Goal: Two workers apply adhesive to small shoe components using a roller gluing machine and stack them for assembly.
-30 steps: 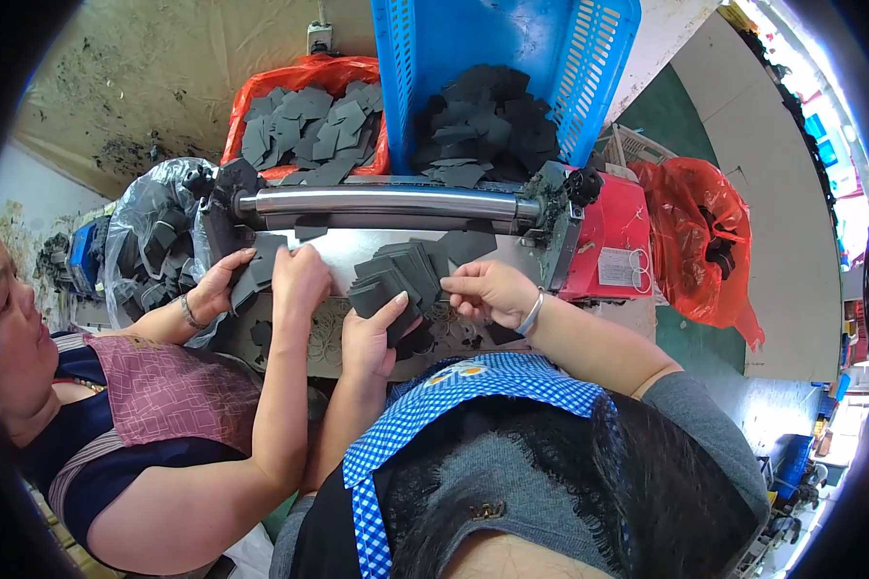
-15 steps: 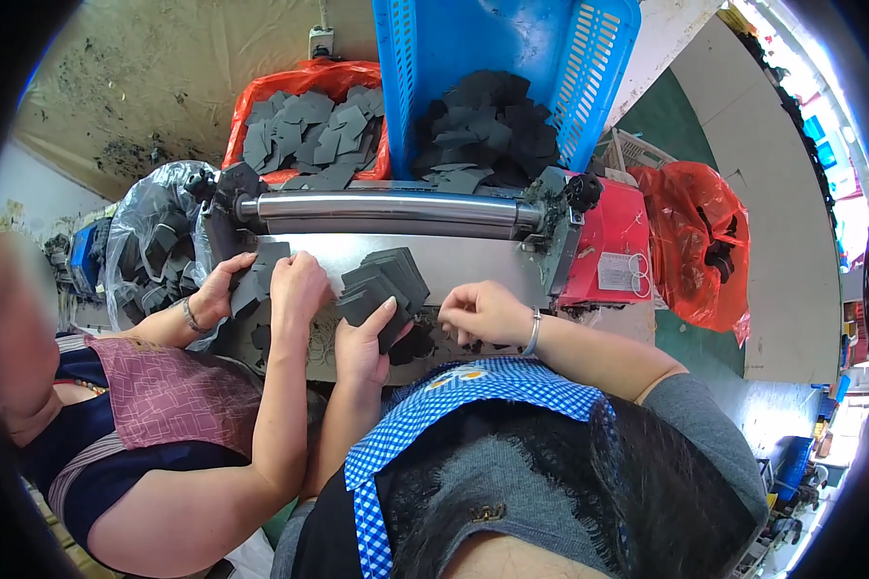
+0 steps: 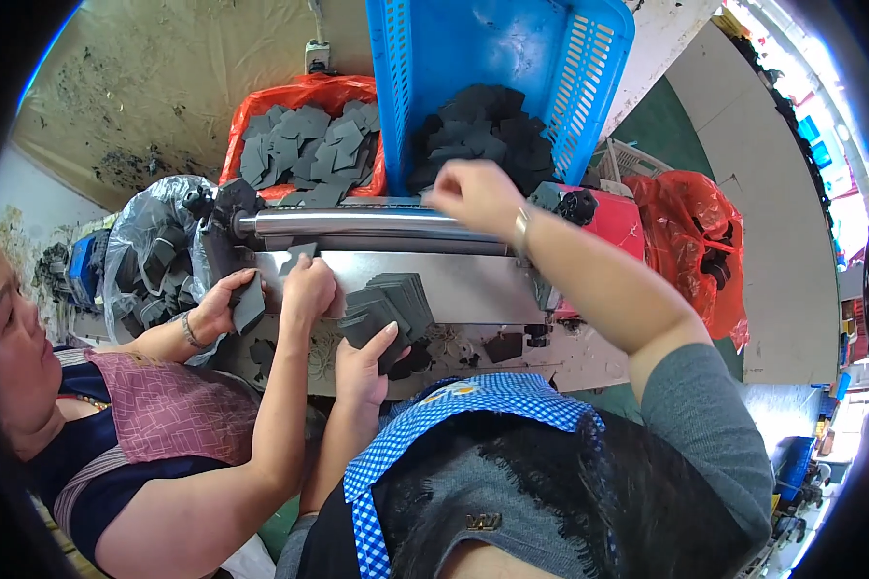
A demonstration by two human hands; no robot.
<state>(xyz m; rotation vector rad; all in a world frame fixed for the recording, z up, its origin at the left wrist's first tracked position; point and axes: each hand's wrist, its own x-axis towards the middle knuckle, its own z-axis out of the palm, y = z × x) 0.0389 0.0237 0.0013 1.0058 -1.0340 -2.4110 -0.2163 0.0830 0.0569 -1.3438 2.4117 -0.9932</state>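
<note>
A fanned stack of dark grey flat pieces (image 3: 396, 301) is held in my left hand (image 3: 362, 362), thumb on top, in front of the machine's metal plate. My right hand (image 3: 478, 201) is over the steel roller (image 3: 343, 223), near the blue basket's dark pieces (image 3: 483, 125). Its fingers are bent and blurred, with their tips hidden, so any hold is unclear. On my left, a co-worker's right hand (image 3: 309, 288) holds one grey piece (image 3: 299, 255) at the plate near the roller. The co-worker's other hand (image 3: 220, 304) grips more grey pieces (image 3: 249, 303).
Behind the roller stand a blue basket (image 3: 579, 92) and a red-bag-lined container (image 3: 232, 145) of grey pieces. A clear plastic bag (image 3: 130, 227) with dark pieces lies left of the machine. Right of its red housing (image 3: 616, 224) hangs a red bag (image 3: 686, 217).
My right hand has moved up from beside the stack to over the roller. My left hand has stayed with its stack. The co-worker's right hand has brought a piece to the plate near the roller.
</note>
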